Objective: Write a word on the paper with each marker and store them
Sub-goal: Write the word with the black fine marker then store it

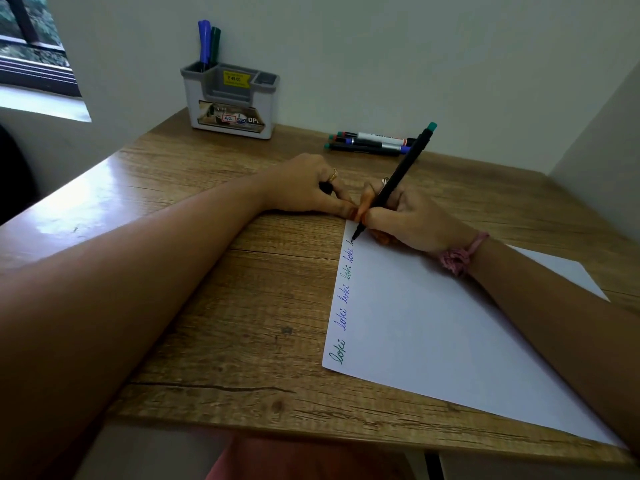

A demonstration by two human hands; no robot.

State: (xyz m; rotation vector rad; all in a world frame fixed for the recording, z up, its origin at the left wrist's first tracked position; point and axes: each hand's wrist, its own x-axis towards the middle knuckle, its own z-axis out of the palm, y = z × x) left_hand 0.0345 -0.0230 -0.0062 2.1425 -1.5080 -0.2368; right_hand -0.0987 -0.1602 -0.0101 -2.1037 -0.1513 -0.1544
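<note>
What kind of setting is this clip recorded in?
Probably a small study or writing corner in a room: a wooden desk set against plain walls, a window at the far left, and a grey pen holder with markers at the back.

Right hand (pixel 412 220) presses black marker (pixel 398 178) tip onto paper (pixel 433 323).

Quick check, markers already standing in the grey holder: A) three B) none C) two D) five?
C: two capped markers, one blue and one green, stand in the left compartment of the grey holder; the other markers lie on the desk, and the right hand writes with another.
</note>
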